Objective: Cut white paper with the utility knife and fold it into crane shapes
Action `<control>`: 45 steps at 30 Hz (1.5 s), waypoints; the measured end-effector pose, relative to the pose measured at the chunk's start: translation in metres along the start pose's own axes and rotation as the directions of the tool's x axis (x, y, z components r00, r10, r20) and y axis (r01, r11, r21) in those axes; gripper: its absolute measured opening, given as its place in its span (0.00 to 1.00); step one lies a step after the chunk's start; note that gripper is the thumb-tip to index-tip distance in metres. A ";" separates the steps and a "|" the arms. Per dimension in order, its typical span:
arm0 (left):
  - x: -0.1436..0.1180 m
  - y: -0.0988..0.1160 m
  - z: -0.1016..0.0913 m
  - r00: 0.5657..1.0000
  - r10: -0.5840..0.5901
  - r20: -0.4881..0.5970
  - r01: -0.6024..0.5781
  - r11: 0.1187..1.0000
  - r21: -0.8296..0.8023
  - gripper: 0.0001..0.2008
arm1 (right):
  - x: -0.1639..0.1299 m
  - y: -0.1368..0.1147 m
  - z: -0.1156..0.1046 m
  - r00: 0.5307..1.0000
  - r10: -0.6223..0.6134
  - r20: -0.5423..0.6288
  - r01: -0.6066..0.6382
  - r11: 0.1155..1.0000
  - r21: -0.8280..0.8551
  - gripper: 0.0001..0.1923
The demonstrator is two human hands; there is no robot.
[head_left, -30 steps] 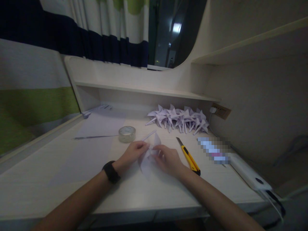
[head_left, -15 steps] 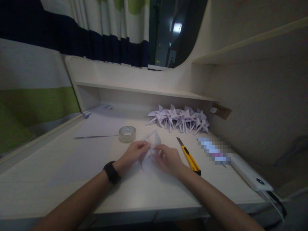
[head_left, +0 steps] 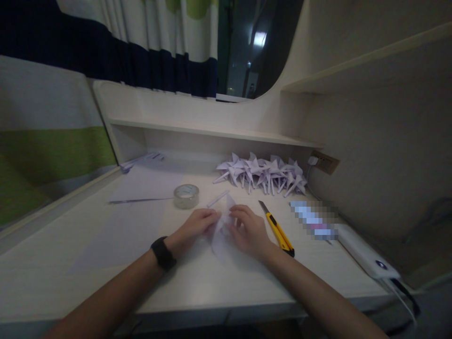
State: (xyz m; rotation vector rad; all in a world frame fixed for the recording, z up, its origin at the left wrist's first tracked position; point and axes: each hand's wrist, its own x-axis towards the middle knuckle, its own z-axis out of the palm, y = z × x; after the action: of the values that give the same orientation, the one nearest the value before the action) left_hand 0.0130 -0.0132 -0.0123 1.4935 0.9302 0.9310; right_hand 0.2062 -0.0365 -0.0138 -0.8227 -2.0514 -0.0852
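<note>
Between my hands, low over the desk, is a white paper pinwheel head (head_left: 221,240), partly hidden by my fingers and a little blurred. My left hand (head_left: 200,223) pinches it from the left with thumb and forefinger; a black band is on that wrist. My right hand (head_left: 249,230) has its fingers curled on the paper's right side. Just beyond the pinwheel head lies a thin rolled paper stick (head_left: 218,198). A roll of clear tape (head_left: 186,196) sits to the left of the stick. On the right, a yellow utility knife (head_left: 278,230) lies with its blade out.
Several finished paper pinwheels (head_left: 263,173) are heaped at the back right. White paper sheets (head_left: 141,181) cover the desk's left side. A blurred-out phone (head_left: 310,219) and a white power bank (head_left: 367,254) with cables lie at right. A shelf (head_left: 212,132) spans the back.
The pinwheel head has turned slightly in my hands, its lower blade shifting right. My right fingers have moved a little up. The tape, knife and stick stay put.
</note>
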 end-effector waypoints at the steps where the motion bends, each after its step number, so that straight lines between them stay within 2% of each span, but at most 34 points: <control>1: 0.000 0.000 0.000 1.000 -0.004 0.006 0.004 1.000 -0.006 0.20 | 0.000 0.000 0.000 1.000 -0.012 -0.006 0.012 1.000 -0.016 0.10; 9: -0.005 0.006 0.000 0.999 0.006 0.051 -0.006 1.000 0.011 0.18 | 0.000 0.000 0.000 0.997 -0.062 0.039 0.065 0.996 -0.068 0.04; 15: -0.006 0.003 0.000 0.997 -0.022 0.074 0.027 0.998 -0.065 0.17 | -0.001 0.004 0.003 0.996 -0.094 0.001 0.094 0.993 -0.076 0.05; 28: -0.004 -0.002 0.001 0.994 -0.005 0.105 0.008 1.000 -0.029 0.18 | 0.000 0.003 0.004 0.994 -0.110 0.018 0.111 0.979 -0.172 0.08; 34: -0.002 -0.001 0.001 0.996 0.004 0.093 -0.011 0.997 0.077 0.20 | 0.000 0.004 0.003 0.983 -0.172 0.071 0.183 0.957 -0.224 0.09; 37: 0.000 0.004 0.002 0.995 0.092 -0.041 -0.084 0.983 0.165 0.16 | 0.000 0.008 0.003 0.987 -0.155 0.050 0.163 0.961 -0.222 0.08; 38: 0.000 0.007 0.002 0.981 0.155 -0.114 -0.129 0.970 0.208 0.14 | 0.000 0.009 0.004 0.990 -0.139 0.026 0.142 0.967 -0.213 0.08; 41: -0.002 0.013 0.000 0.903 0.292 -0.315 -0.205 0.938 0.280 0.12 | 0.001 0.013 0.004 0.996 -0.061 -0.061 0.050 0.986 -0.160 0.07; 43: -0.004 0.013 -0.003 0.868 0.319 -0.381 -0.221 0.934 0.279 0.11 | 0.001 0.014 0.004 0.993 -0.001 -0.117 -0.013 0.993 -0.119 0.06; 45: -0.004 0.010 -0.007 0.856 0.344 -0.386 -0.250 0.929 0.274 0.09 | 0.003 0.013 0.002 0.984 0.054 -0.170 -0.067 0.995 -0.075 0.05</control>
State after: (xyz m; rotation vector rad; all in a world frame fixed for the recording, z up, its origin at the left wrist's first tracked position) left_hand 0.0057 -0.0156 -0.0020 1.6827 1.1615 1.4700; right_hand 0.2114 -0.0239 -0.0157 -0.8964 -1.8736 -0.1982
